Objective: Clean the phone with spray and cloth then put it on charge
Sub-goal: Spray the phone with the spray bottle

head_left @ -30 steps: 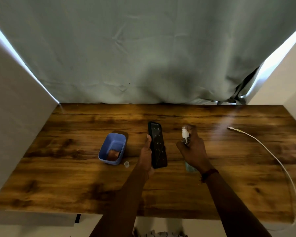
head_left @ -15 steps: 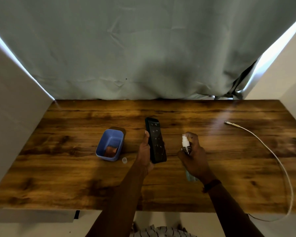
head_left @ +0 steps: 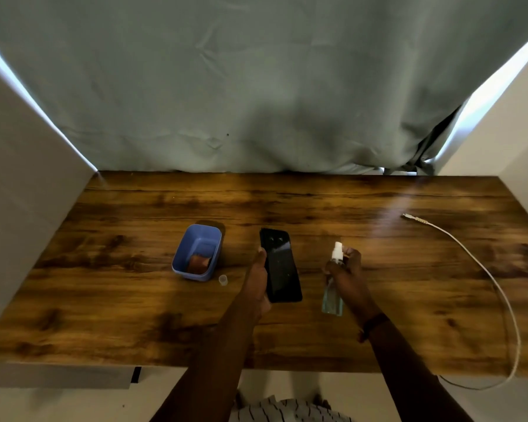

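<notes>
On the wood-grain table: one rounded blue plastic tub, brown cloth inside.
Left hand: grasping one glossy black phone.
Right hand: gripping one clear spray bottle.

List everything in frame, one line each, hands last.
brown wooden table: 1, dark brown, fills the lower half
blue plastic tub: 1, blue, on the table, left of centre
brown cloth: 1, brown, inside the tub
small clear plastic cap: 1, clear, on the table by the tub's near right corner
black smartphone: 1, black, centre
clear plastic spray bottle with white nozzle: 1, clear and white, right of the smartphone
white charging cable: 1, white, right side of the table, free end unplugged
grey-green fabric curtain: 1, grey-green, behind the table
white side panels: 2, white, left and right
dark wristband: 1, dark, right wrist
left hand: 1, grips the smartphone
right hand: 1, grips the spray bottle
</notes>
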